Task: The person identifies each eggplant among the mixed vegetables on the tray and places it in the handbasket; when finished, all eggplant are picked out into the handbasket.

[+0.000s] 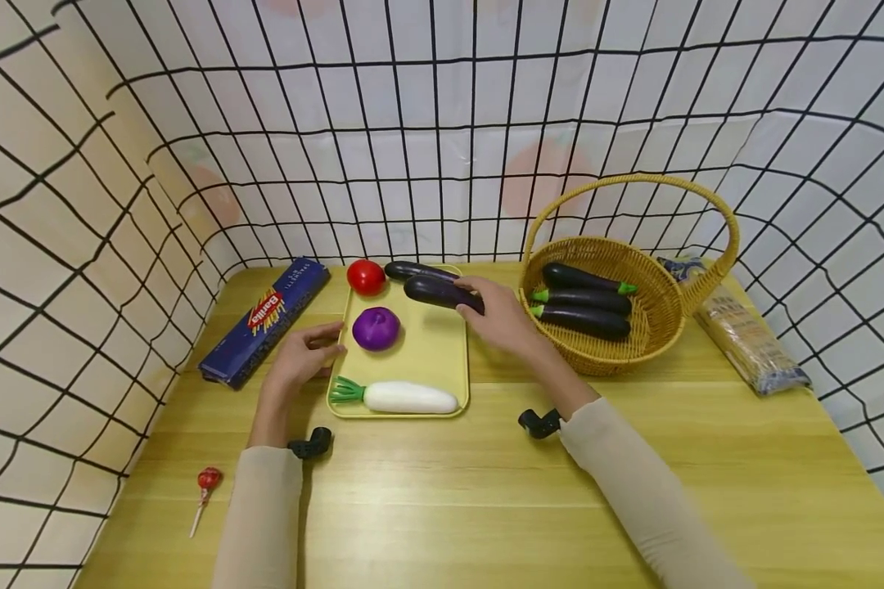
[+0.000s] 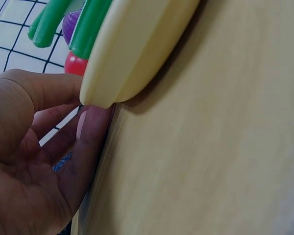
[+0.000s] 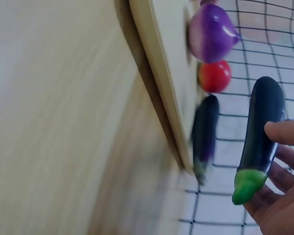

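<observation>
My right hand (image 1: pixel 501 315) grips a dark eggplant (image 1: pixel 436 293), its green stem end (image 3: pixel 248 185) showing in the right wrist view. That eggplant is held over the far part of a yellow tray (image 1: pixel 435 348). Another eggplant (image 3: pixel 206 129) lies at the tray's far edge, beside a red tomato (image 1: pixel 366 278). A round purple onion (image 1: pixel 376 329) and a white radish (image 1: pixel 412 397) with green tops are also on the tray. My left hand (image 1: pixel 302 356) pinches the tray's left rim (image 2: pixel 108 88), thumb above and fingers below.
A wicker basket (image 1: pixel 656 327) with a tall handle holds three eggplants, right of the tray. Behind it lies a clear packet (image 1: pixel 751 331). A blue spaghetti box (image 1: pixel 265 323) and a lollipop (image 1: pixel 208 483) lie left. Black wire grid (image 1: pixel 442 123) surrounds the table.
</observation>
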`<action>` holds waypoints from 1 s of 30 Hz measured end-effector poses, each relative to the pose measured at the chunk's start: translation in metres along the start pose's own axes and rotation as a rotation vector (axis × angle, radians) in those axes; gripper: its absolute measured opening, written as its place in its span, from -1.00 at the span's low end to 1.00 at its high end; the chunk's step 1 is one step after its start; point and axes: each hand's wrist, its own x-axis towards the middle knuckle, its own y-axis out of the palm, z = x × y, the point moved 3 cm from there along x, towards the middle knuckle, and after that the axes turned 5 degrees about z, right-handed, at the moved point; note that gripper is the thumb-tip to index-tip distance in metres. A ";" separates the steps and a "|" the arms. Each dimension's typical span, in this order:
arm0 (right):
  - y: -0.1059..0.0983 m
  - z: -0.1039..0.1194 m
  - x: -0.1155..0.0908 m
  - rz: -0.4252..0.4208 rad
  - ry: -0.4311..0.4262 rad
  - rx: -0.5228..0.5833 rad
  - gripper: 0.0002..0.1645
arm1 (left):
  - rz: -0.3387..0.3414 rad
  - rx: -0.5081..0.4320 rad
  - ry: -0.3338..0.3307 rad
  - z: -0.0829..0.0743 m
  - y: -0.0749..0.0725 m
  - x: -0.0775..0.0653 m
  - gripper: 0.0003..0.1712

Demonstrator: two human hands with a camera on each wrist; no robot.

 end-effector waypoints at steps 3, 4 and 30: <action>-0.016 0.000 -0.014 -0.022 -0.022 0.003 -0.48 | 0.004 0.007 0.007 0.000 -0.001 -0.001 -0.41; -0.021 -0.001 -0.019 -0.031 -0.023 0.006 -0.49 | 0.004 0.006 0.010 0.000 -0.001 -0.002 -0.41; -0.108 -0.083 -0.113 -0.057 0.173 -0.080 -0.48 | 0.002 0.012 0.016 0.001 0.001 -0.002 -0.41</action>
